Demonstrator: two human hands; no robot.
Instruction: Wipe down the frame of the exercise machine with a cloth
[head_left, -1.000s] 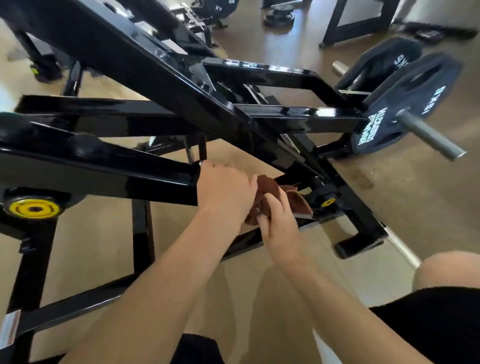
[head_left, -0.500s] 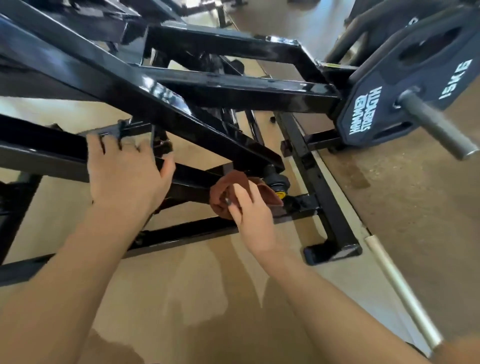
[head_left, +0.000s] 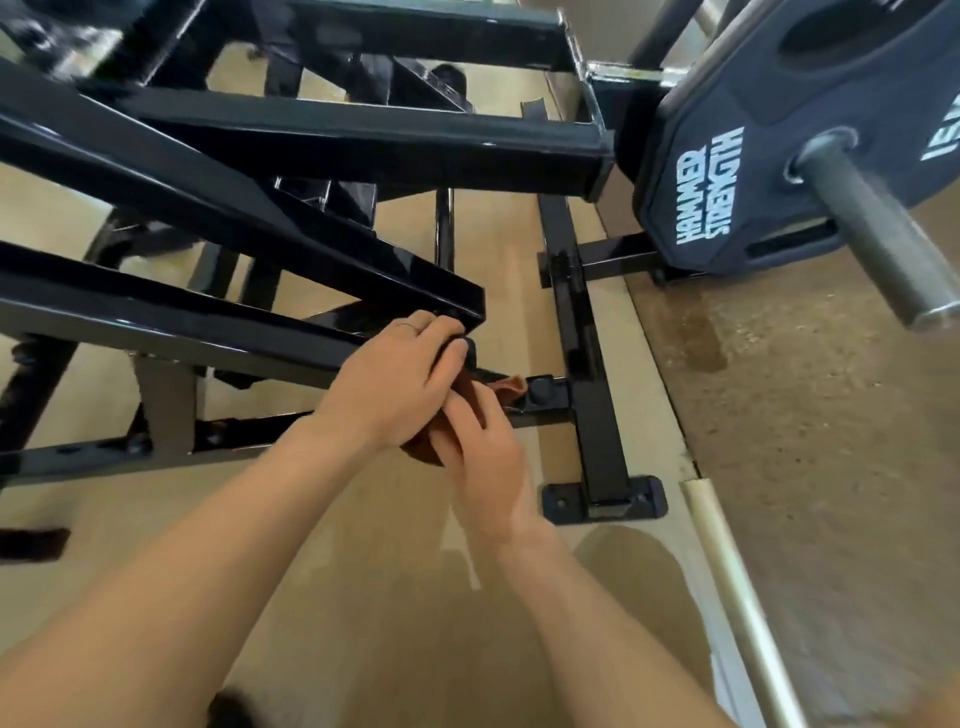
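Note:
The exercise machine's black steel frame (head_left: 291, 234) crosses the upper left as several glossy beams. A brown cloth (head_left: 511, 387) is bunched just below the end of the lower slanted beam, against the low cross bar. My left hand (head_left: 395, 384) lies over the cloth with curled fingers, its fingertips at the beam's end. My right hand (head_left: 483, 457) grips the cloth from below and to the right, its fingers tucked under the left hand. Most of the cloth is hidden by both hands.
A black weight plate (head_left: 727, 156) with white lettering hangs at the upper right on a grey steel sleeve (head_left: 872, 228) that juts toward me. The frame's bolted base foot (head_left: 605, 501) sits on the tan floor. A pale pipe (head_left: 727, 571) lies along the floor's edge at right.
My left hand left the upper beam and came down to the right onto the cloth. The view dropped closer to the lower frame; my right hand kept hold of the cloth.

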